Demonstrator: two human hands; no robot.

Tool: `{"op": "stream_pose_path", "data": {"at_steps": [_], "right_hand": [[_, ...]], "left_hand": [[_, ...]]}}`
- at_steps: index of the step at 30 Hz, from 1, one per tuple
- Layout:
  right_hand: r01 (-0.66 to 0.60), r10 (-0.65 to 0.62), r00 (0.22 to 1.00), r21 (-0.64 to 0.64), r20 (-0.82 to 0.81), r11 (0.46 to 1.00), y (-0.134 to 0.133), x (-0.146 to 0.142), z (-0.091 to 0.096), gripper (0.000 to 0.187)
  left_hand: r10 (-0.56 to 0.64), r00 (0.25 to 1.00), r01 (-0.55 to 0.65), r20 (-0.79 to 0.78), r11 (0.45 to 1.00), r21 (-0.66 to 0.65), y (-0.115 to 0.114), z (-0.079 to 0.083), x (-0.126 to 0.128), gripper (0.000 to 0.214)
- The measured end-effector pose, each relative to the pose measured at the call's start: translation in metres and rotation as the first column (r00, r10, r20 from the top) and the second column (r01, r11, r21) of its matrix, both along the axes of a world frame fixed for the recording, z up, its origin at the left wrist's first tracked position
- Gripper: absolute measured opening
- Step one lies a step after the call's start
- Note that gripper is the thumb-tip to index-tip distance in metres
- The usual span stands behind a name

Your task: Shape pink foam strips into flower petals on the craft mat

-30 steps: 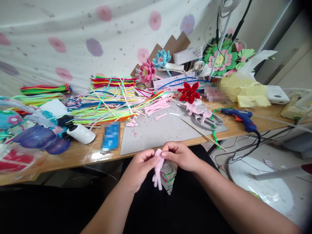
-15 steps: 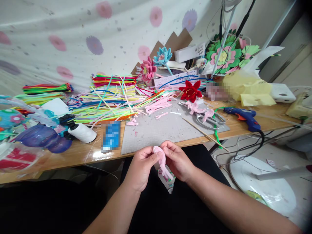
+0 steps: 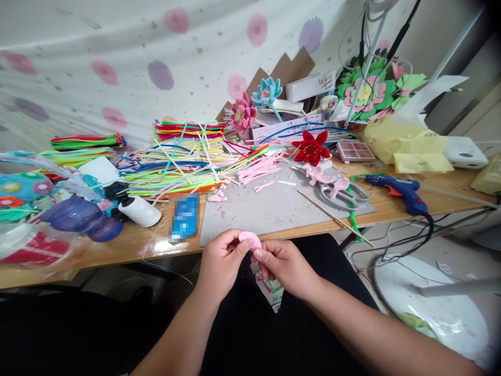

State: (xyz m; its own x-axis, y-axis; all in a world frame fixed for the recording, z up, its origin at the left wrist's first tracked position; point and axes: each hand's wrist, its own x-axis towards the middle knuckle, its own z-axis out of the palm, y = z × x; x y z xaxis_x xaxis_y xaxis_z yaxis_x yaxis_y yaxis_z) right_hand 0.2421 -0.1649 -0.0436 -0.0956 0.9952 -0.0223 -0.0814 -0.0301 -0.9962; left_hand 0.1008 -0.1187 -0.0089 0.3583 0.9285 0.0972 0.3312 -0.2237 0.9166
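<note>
Just over the table's front edge, both hands meet on a pink chenille-stem petal (image 3: 249,239). My left hand (image 3: 224,267) pinches its left side, with the thumb lying across the front. From the right, my right hand (image 3: 288,266) closes its thumb and fingers on the lower end, which they partly hide. Beyond the hands lies a grey cutting mat (image 3: 238,222) bearing cut pink chenille stems (image 3: 258,169). More pink petals (image 3: 341,186) rest on the scissors (image 3: 358,197) at the mat's right, near a thin wooden stick (image 3: 332,215).
Bundled coloured chenille stems (image 3: 172,177) fill the back left. White thread (image 3: 140,211) and a purple plastic container (image 3: 82,218) stand left. A red flower (image 3: 312,148) sits behind the mat. Rightward lie a blue glue gun (image 3: 399,192) and its cord. Below is a white round base (image 3: 430,303).
The petal has turned from hanging upright to lying more sideways, and its loose lower ends are now hidden by my right hand. My right fingers moved down it. The view shifted slightly.
</note>
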Motion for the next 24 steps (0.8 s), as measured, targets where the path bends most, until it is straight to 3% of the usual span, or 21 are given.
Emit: {"op": "stream_pose_path", "data": {"at_steps": [5,9,14,17,20,24], "right_hand": [[0.026,-0.026,1.0,0.024,0.006,0.999,-0.001,0.001,0.001,0.036],[0.012,-0.012,1.0,-0.017,-0.002,1.0,-0.001,0.002,-0.001,0.037],[-0.069,0.065,0.994,-0.051,-0.086,0.996,0.001,0.002,-0.006,0.037],[-0.091,0.08,0.986,-0.069,-0.148,0.993,0.001,-0.001,-0.006,0.039],[-0.018,0.012,0.995,-0.056,-0.098,0.998,0.001,-0.005,-0.004,0.04],[-0.015,0.015,1.0,-0.015,-0.023,1.0,-0.001,-0.007,-0.001,0.039]], "left_hand": [[-0.006,0.978,0.06,-0.21,0.965,0.254,-0.001,0.006,-0.002,0.019],[-0.044,0.947,0.152,-0.317,0.933,0.326,-0.001,0.008,-0.006,0.022],[-0.097,0.939,0.177,-0.33,0.958,0.224,0.003,0.005,-0.015,0.021],[-0.054,0.977,0.072,-0.206,0.994,0.082,0.003,-0.001,-0.015,0.022],[-0.035,0.997,0.031,-0.073,0.998,-0.05,0.001,-0.006,-0.009,0.027],[-0.108,0.991,0.107,-0.082,0.994,-0.011,0.003,-0.004,0.0,0.031]]}}
